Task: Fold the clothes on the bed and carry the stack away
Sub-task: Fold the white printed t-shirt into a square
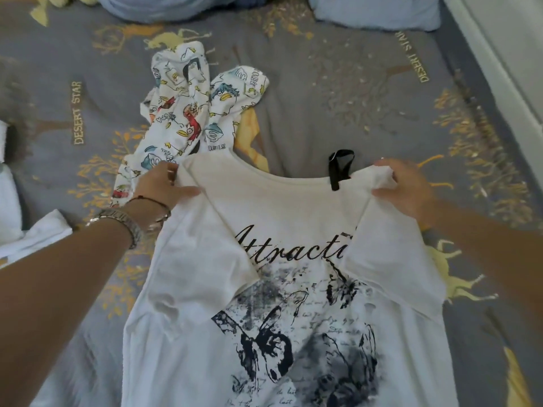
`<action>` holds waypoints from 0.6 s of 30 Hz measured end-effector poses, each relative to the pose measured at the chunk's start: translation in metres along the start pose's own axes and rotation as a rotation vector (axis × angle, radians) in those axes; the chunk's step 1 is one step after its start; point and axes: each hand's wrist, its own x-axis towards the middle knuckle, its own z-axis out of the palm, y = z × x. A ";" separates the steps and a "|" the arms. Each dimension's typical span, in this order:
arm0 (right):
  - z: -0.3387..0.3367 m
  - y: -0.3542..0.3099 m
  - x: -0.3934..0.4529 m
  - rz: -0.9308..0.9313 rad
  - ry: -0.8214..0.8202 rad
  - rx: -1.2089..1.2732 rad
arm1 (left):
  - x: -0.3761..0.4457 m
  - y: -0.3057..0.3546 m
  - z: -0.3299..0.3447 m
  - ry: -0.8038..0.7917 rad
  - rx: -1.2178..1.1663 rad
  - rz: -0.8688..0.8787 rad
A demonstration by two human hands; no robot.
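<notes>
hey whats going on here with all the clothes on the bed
A person is folding laundry on a grey patterned bedspread. The left hand and right hand each grip a shoulder of a white printed T-shirt, whose sleeves are already turned in over the front. A cartoon-print garment lies crumpled just beyond it, not yet folded. No finished stack is in view.

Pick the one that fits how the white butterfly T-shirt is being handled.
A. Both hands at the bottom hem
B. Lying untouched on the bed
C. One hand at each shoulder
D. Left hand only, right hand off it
C: the left hand and the right hand each pinch a shoulder of the T-shirt beside the neckline.
</notes>
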 end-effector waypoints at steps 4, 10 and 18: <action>0.001 0.014 0.014 -0.028 0.062 0.019 | 0.007 0.002 -0.007 -0.015 -0.010 0.015; 0.004 0.023 0.033 0.184 0.130 0.404 | 0.024 -0.003 -0.015 -0.041 -0.063 -0.024; -0.010 0.028 0.041 0.249 -0.065 0.479 | 0.041 -0.015 -0.020 -0.094 -0.307 -0.171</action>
